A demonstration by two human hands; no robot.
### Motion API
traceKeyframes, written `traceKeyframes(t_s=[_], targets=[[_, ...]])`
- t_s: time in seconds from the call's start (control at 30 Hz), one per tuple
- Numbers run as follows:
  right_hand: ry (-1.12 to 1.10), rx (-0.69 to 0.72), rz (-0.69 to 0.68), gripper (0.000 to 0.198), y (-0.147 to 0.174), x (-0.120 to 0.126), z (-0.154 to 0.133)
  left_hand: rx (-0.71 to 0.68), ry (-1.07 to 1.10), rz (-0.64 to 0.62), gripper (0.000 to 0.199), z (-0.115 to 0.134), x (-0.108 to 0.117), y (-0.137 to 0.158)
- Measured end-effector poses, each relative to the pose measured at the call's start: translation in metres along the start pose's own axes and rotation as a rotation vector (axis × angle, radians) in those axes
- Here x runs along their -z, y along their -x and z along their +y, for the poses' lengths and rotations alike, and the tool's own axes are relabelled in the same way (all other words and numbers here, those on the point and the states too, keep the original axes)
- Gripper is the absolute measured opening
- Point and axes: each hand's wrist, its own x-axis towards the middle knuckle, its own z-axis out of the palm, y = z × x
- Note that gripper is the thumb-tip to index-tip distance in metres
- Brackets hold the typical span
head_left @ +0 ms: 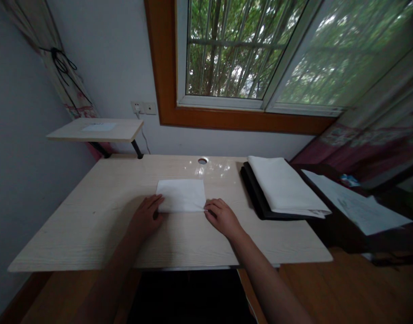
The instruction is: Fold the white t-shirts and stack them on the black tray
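A white rectangular sheet [181, 196], looking like folded cloth or paper, lies flat on the desk in front of me. My left hand [147, 215] is at its lower left edge, with bent fingers holding the edge and the thumb low beside it. At the lower right corner, my right hand [222, 216] pinches the sheet between thumb and fingers. Which layers each hand holds is too small to tell.
A pale wooden desk [84, 243] carries a white folded stack [280, 184] on a black folded piece [251, 189] at right. At back left stands a raised shelf [67, 129]. Papers [355, 198] lie on a dark surface to the right. A cable hole [202, 161] is near the wall.
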Motion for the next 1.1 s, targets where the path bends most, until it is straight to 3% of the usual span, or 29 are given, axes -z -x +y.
traceKeyframes(t_s=[0.43,0.83,1.1], targets=[[0.076,0.013,-0.021,0.025,0.0007,0.0019,-0.0049,-0.045,-0.058,0.045,0.046,0.0021,0.0049,-0.0002],[0.251,0.036,-0.093,0.012,0.003,-0.0003,-0.0057,-0.063,-0.117,0.077,0.032,0.005,0.0038,0.0024],[0.192,0.031,-0.018,0.012,0.0029,0.0016,-0.0091,-0.156,-0.093,0.143,0.024,0.0045,0.0052,0.0027]])
